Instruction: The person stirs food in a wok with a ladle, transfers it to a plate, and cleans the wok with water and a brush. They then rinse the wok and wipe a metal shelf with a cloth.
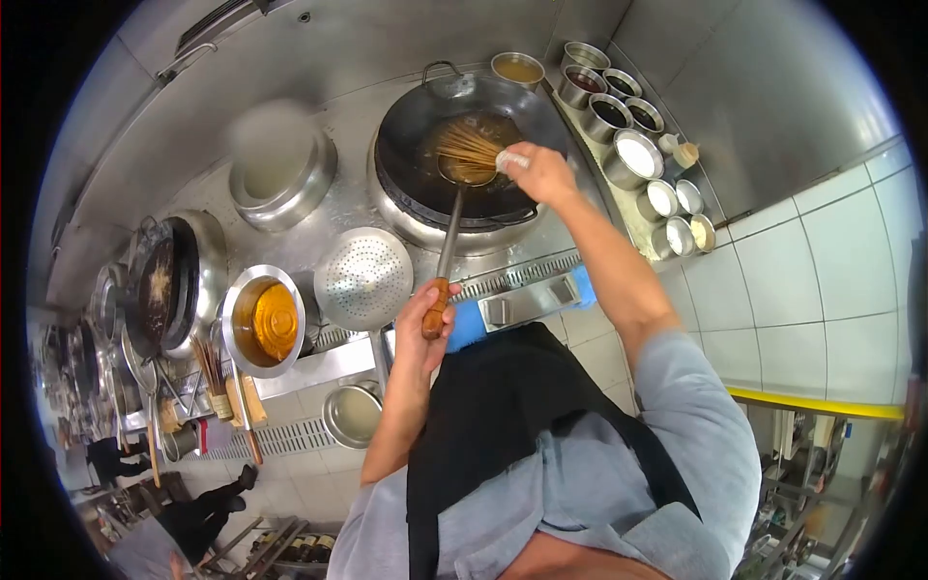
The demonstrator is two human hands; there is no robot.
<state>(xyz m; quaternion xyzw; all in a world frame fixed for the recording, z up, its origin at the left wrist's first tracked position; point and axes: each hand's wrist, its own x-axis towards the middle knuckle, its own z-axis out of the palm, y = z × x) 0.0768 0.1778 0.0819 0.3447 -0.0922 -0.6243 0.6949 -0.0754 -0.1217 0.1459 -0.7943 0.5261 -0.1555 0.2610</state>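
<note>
My left hand (421,327) is closed round the wooden grip of a long metal ladle (450,237). The ladle's bowl rests inside a large dark wok (401,130) on the burner. My right hand (541,174) reaches into the wok, wrapped round the white-bound end of a bamboo wok brush (470,148). The brush's splayed bristles lie over the ladle's bowl, and brownish liquid shows at the wok's bottom. Whether the bristles touch the wok itself is hard to tell.
Left of the wok lie a perforated strainer (363,280) and a metal pot with amber oil (275,324). A steaming pot (280,184) stands behind. Several seasoning tins (633,159) line the right shelf. Further left are another wok (159,285) and a person in dark trousers (198,517).
</note>
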